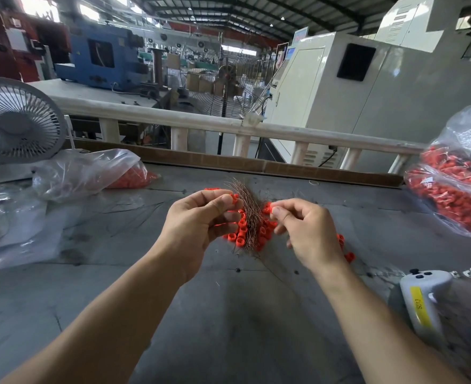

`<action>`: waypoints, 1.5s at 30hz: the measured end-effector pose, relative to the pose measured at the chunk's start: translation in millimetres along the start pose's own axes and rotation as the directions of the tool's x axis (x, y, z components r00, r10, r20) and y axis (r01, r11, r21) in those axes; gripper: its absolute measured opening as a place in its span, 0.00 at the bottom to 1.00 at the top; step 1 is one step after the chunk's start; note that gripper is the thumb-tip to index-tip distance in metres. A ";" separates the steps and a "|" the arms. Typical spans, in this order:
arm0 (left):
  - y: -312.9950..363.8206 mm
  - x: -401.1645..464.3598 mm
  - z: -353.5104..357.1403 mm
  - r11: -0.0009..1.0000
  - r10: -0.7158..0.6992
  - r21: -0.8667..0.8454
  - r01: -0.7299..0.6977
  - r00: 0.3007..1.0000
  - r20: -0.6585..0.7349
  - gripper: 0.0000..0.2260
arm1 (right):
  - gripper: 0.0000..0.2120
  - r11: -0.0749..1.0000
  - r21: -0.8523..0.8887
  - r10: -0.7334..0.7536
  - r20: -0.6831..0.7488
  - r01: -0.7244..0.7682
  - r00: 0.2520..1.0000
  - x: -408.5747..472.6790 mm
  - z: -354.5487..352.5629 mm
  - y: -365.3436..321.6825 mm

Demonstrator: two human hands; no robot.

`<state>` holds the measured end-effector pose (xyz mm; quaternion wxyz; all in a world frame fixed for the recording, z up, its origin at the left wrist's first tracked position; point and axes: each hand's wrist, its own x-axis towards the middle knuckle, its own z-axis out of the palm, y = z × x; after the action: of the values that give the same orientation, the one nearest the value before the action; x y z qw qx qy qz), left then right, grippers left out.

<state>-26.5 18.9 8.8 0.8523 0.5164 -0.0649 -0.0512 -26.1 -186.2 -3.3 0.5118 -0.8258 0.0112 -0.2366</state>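
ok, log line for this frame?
left hand: pinches red cap | right hand: pinches second red cap | wire bundle: on cap pile, between hands

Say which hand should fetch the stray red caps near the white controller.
Right, probably: the stray caps lie beside the right hand, which pinches only one cap; the left hand sits across the wire bundle.

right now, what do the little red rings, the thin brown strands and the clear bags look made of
The red rings look like moulded plastic: even bright colour, smooth, slightly dull surface. The thin brown strands are probably fine copper wire: reddish-brown, faint metallic sheen, holding a curve. The clear bags look like thin plastic film: see-through, crinkled, glossy highlights.
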 end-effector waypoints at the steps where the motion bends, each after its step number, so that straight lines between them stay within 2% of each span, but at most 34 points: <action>1: -0.9 0.2 0.5 1.000 -0.002 0.002 0.002 1.000 0.002 0.04 | 0.08 0.994 0.110 -0.006 0.026 0.003 1.000 -2.2 1.4 -4.2; 3: -2.7 0.0 1.8 1.000 -0.009 0.000 0.009 1.000 0.007 0.06 | 0.09 0.968 0.248 -0.043 0.070 0.024 0.997 -6.6 5.8 -11.3; 5: -4.0 -0.7 2.6 1.000 -0.018 -0.012 0.018 1.000 0.024 0.07 | 0.09 0.953 0.298 -0.076 0.100 0.043 0.992 -9.6 10.0 -16.5; 11: -6.4 -1.3 4.4 1.000 -0.024 -0.015 0.025 0.998 0.052 0.09 | 0.08 0.945 0.317 -0.123 0.121 0.079 0.985 -16.4 16.5 -22.1; 14: -7.5 -1.3 4.1 1.000 -0.026 -0.004 0.026 0.998 0.050 0.09 | 0.02 0.938 0.343 -0.104 0.135 0.052 0.985 -17.2 14.7 -22.3; 17: -7.8 -1.5 4.5 1.000 -0.025 0.005 0.025 0.998 0.056 0.07 | 0.06 0.934 0.354 -0.100 0.117 0.053 0.988 -18.6 15.2 -22.8; 20: -8.0 -1.7 5.0 1.000 -0.019 0.004 0.018 0.998 0.060 0.09 | 0.02 0.931 0.355 -0.125 0.099 0.083 0.987 -18.1 16.2 -22.6; 22: -7.4 -1.5 4.6 1.000 -0.016 -0.003 0.016 0.998 0.057 0.10 | 0.04 0.928 0.359 -0.142 0.093 0.099 0.986 -17.6 16.0 -22.3; 27: -6.5 -0.8 4.0 1.000 -0.014 -0.021 0.015 0.999 0.051 0.09 | 0.01 0.931 0.351 -0.152 0.115 0.103 0.982 -19.6 17.1 -23.0; 31: -7.6 -0.6 3.7 1.000 0.001 -0.004 -0.001 0.999 0.048 0.08 | 0.06 0.941 0.326 -0.133 0.110 0.090 0.985 -19.3 15.6 -22.3; 37: -7.5 -1.1 4.0 0.999 0.031 0.022 -0.032 0.998 0.059 0.09 | 0.03 0.939 0.338 -0.114 0.128 0.064 0.985 -18.1 15.1 -23.9; 39: -7.3 -1.7 3.9 0.999 0.040 0.024 -0.042 0.997 0.064 0.10 | 0.01 0.943 0.316 -0.148 0.105 0.108 0.983 -19.1 15.4 -24.9; 42: -7.4 -2.3 4.9 0.997 0.062 0.048 -0.066 0.995 0.073 0.12 | 0.05 0.949 0.218 -0.245 0.059 0.227 0.968 -21.1 13.5 -27.7; 45: -8.3 -2.5 6.0 0.992 0.084 0.083 -0.091 0.993 0.084 0.12 | 0.05 0.941 0.102 -0.328 0.050 0.322 0.943 -22.3 11.5 -31.7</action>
<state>-30.1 10.2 4.1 0.8273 0.5470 -0.1241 -0.0315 -48.4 -155.7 11.1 0.5035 -0.7991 -0.1530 -0.2907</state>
